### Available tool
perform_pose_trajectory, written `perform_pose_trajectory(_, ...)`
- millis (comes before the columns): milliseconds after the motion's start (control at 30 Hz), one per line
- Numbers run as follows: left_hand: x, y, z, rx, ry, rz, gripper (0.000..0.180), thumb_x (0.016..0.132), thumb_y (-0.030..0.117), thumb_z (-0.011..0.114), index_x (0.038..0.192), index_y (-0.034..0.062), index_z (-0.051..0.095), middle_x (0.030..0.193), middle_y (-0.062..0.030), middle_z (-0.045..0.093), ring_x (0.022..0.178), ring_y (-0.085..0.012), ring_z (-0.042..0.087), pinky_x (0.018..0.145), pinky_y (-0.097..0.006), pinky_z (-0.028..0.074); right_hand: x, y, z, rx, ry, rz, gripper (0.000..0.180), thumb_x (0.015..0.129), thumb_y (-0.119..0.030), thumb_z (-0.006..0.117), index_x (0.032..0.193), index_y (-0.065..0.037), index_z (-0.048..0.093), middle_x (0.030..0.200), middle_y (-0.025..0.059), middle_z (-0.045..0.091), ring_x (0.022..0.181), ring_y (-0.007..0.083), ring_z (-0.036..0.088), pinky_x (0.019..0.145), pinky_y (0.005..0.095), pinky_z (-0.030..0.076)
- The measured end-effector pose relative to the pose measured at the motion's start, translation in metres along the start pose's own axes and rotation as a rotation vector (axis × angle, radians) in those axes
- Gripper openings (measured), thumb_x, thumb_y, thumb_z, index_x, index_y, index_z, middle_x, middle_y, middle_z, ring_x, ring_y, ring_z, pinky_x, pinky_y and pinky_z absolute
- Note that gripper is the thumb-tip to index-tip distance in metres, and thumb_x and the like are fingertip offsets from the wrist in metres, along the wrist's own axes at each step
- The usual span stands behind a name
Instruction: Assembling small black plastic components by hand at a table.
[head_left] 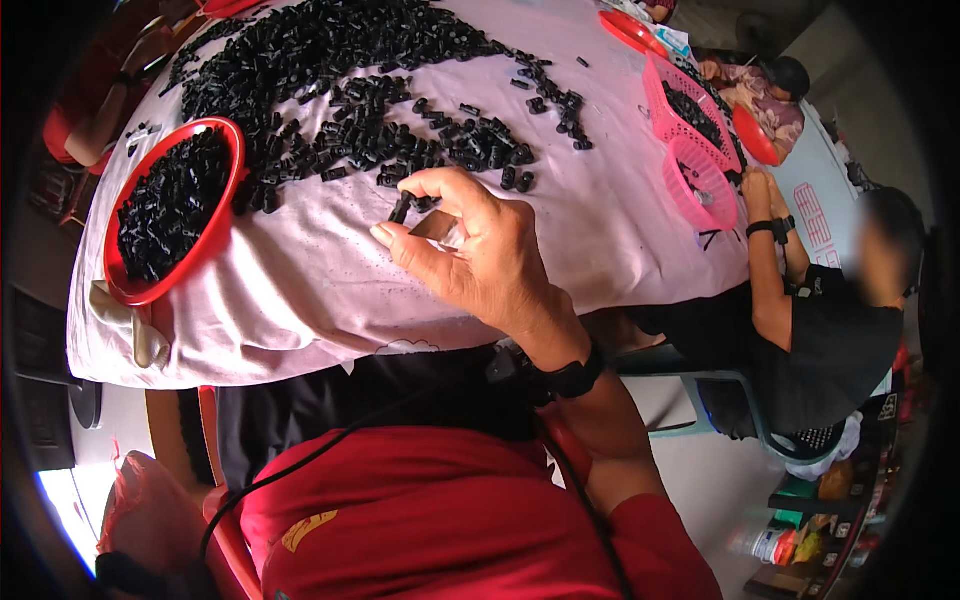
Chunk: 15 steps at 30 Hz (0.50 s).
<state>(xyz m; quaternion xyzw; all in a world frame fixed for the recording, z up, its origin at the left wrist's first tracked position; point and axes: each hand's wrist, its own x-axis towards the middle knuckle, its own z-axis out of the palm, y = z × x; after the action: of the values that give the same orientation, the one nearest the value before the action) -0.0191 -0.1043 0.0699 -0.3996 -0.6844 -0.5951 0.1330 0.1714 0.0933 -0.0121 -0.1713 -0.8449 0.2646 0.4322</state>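
My right hand [475,250] reaches in from the lower right over the near part of the table. Its thumb and index finger pinch a small black plastic piece [401,207]. A brownish, partly shiny patch shows inside the curl of this hand; I cannot make out what it is. Just beyond my fingers, a large spread of similar small black pieces [370,120] covers the pink tablecloth [600,210]. To the left, a red oval basin [238,165] is filled with such black pieces. My left hand is not in view.
A pale glove-like cloth [130,320] lies by the red basin. At the right stand a pink mesh basket [660,110] and a round pink basket [690,210]. A co-worker in black [830,330] sits at the right; others sit farther off. A dark cable [330,440] crosses my lap.
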Motion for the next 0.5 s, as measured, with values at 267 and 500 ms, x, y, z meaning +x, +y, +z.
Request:
perform_pose_trajectory(267,0.0,0.008,-0.007,-0.025,-0.065,-0.118,0.021,0.089,0.004,0.049,0.106,-0.0029,0.06,0.104,-0.0088,0.061,0.085,-0.0117,0.057,0.074,-0.023,0.045,0.001,0.001,0.001,0.021,-0.004,0.001,0.031,0.078,-0.011,0.078,0.101,-0.001,0.06,0.07,0.0062,0.067,0.059,0.008,0.063,0.053,0.022,0.048)
perform_pose_trajectory(500,0.006,0.022,-0.024,-0.011,-0.117,-0.192,0.021,0.09,0.006,0.049,0.105,-0.0025,0.06,0.103,-0.0085,0.061,0.085,-0.0119,0.057,0.074,-0.023,0.045,-0.002,0.004,0.003,0.059,-0.005,-0.013,0.032,0.078,-0.01,0.078,0.104,0.0,0.062,0.076,0.0086,0.068,0.062,0.0083,0.065,0.054,0.022,0.049)
